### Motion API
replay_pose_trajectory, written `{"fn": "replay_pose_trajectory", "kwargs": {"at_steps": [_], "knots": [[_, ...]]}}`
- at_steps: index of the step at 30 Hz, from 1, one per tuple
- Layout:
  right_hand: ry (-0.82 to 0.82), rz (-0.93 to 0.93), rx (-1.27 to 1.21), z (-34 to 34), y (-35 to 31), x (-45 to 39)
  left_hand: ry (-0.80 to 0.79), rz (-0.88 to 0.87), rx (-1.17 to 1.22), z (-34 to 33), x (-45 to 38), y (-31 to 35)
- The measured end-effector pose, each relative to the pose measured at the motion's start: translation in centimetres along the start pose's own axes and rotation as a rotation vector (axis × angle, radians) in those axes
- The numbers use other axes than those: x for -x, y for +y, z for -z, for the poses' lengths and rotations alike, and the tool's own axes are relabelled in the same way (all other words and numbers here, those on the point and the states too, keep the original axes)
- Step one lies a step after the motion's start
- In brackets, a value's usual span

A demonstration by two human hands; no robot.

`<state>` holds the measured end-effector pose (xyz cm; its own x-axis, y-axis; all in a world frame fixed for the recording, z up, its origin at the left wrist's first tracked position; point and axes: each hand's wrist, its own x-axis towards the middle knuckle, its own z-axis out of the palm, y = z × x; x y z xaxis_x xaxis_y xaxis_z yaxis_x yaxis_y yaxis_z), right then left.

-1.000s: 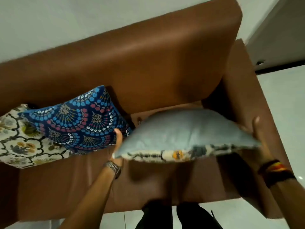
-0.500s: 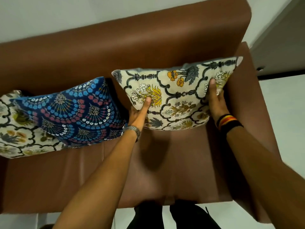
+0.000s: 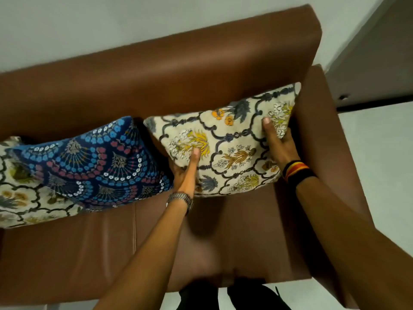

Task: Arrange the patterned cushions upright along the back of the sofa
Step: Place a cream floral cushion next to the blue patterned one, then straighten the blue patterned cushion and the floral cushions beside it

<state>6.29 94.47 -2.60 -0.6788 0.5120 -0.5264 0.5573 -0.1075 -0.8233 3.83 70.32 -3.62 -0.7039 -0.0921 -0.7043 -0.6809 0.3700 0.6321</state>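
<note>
Floral cushion point(image 3: 225, 139) soft and light; gripped at both side edges by left hand point(image 3: 185, 171) and right hand point(image 3: 278, 146), propped against sofa backrest point(image 3: 156, 81)

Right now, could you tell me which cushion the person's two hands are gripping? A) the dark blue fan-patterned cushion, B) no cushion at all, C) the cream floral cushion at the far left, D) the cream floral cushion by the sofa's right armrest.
D: the left hand and right hand grip opposite sides of the cream floral cushion standing against the sofa back by the right armrest.
</note>
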Motion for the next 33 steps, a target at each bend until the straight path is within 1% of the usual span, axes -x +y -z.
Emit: {"fn": "replay_pose_trajectory", "kwargs": {"at_steps": [2,4,6,8,10,12,15,18,19,20,22,24,25,27,28,29,31,33], "knots": [[-0.026,0.098,0.052,0.3,-2.6,0.9,-0.084,-0.003,0.103,0.1,1.2,0.6],[-0.061,0.229,0.158,0.4,-5.4,1.7,-0.152,0.065,0.259,-0.3,2.6,0.6],[-0.041,0.324,0.306,-0.3,-7.2,1.5,-0.160,0.155,0.376,-1.3,2.2,-0.2],[0.021,0.321,0.502,-1.2,-7.2,0.4,-0.195,0.223,0.459,-2.8,1.3,-0.6],[0.049,0.246,0.588,-1.6,-5.5,-1.0,-0.208,0.279,0.475,-4.3,0.6,-0.8],[0.060,0.207,0.588,-1.3,-3.4,-1.8,-0.184,0.297,0.501,-5.0,0.4,-0.8],[0.138,0.271,0.593,-0.7,-1.7,-0.3,-0.132,0.294,0.527,-3.4,0.1,-2.3],[0.292,0.368,0.541,-1.5,0.2,5.0,0.012,0.320,0.481,2.0,0.3,-4.9],[0.313,0.408,0.500,-2.6,1.0,7.3,0.090,0.316,0.481,4.4,0.5,-5.6],[0.284,0.433,0.444,-4.3,1.9,9.5,0.168,0.299,0.475,7.2,0.7,-6.4],[0.092,0.394,0.304,-8.9,3.7,12.7,0.333,0.199,0.406,13.3,0.3,-8.1],[-0.130,0.270,0.217,-14.6,4.4,14.3,0.485,0.084,0.308,19.6,-1.4,-9.6],[-0.214,0.185,0.191,-17.6,4.4,14.3,0.506,0.056,0.268,22.4,-2.4,-10.2],[-0.356,-0.016,0.122,-22.9,3.8,13.2,0.446,0.074,0.214,26.9,-4.7,-10.1],[-0.395,-0.093,0.099,-25.6,3.3,12.6,0.402,0.088,0.169,28.8,-6.2,-10.3],[-0.415,-0.121,0.087,-28.2,3.0,11.9,0.362,0.083,0.131,30.7,-7.7,-10.4],[-0.389,-0.129,0.050,-32.1,2.3,11.1,0.261,0.069,0.056,33.1,-10.1,-10.8],[-0.329,-0.143,0.001,-35.4,1.9,11.1,0.185,0.068,0.010,34.4,-11.1,-11.2]]}}
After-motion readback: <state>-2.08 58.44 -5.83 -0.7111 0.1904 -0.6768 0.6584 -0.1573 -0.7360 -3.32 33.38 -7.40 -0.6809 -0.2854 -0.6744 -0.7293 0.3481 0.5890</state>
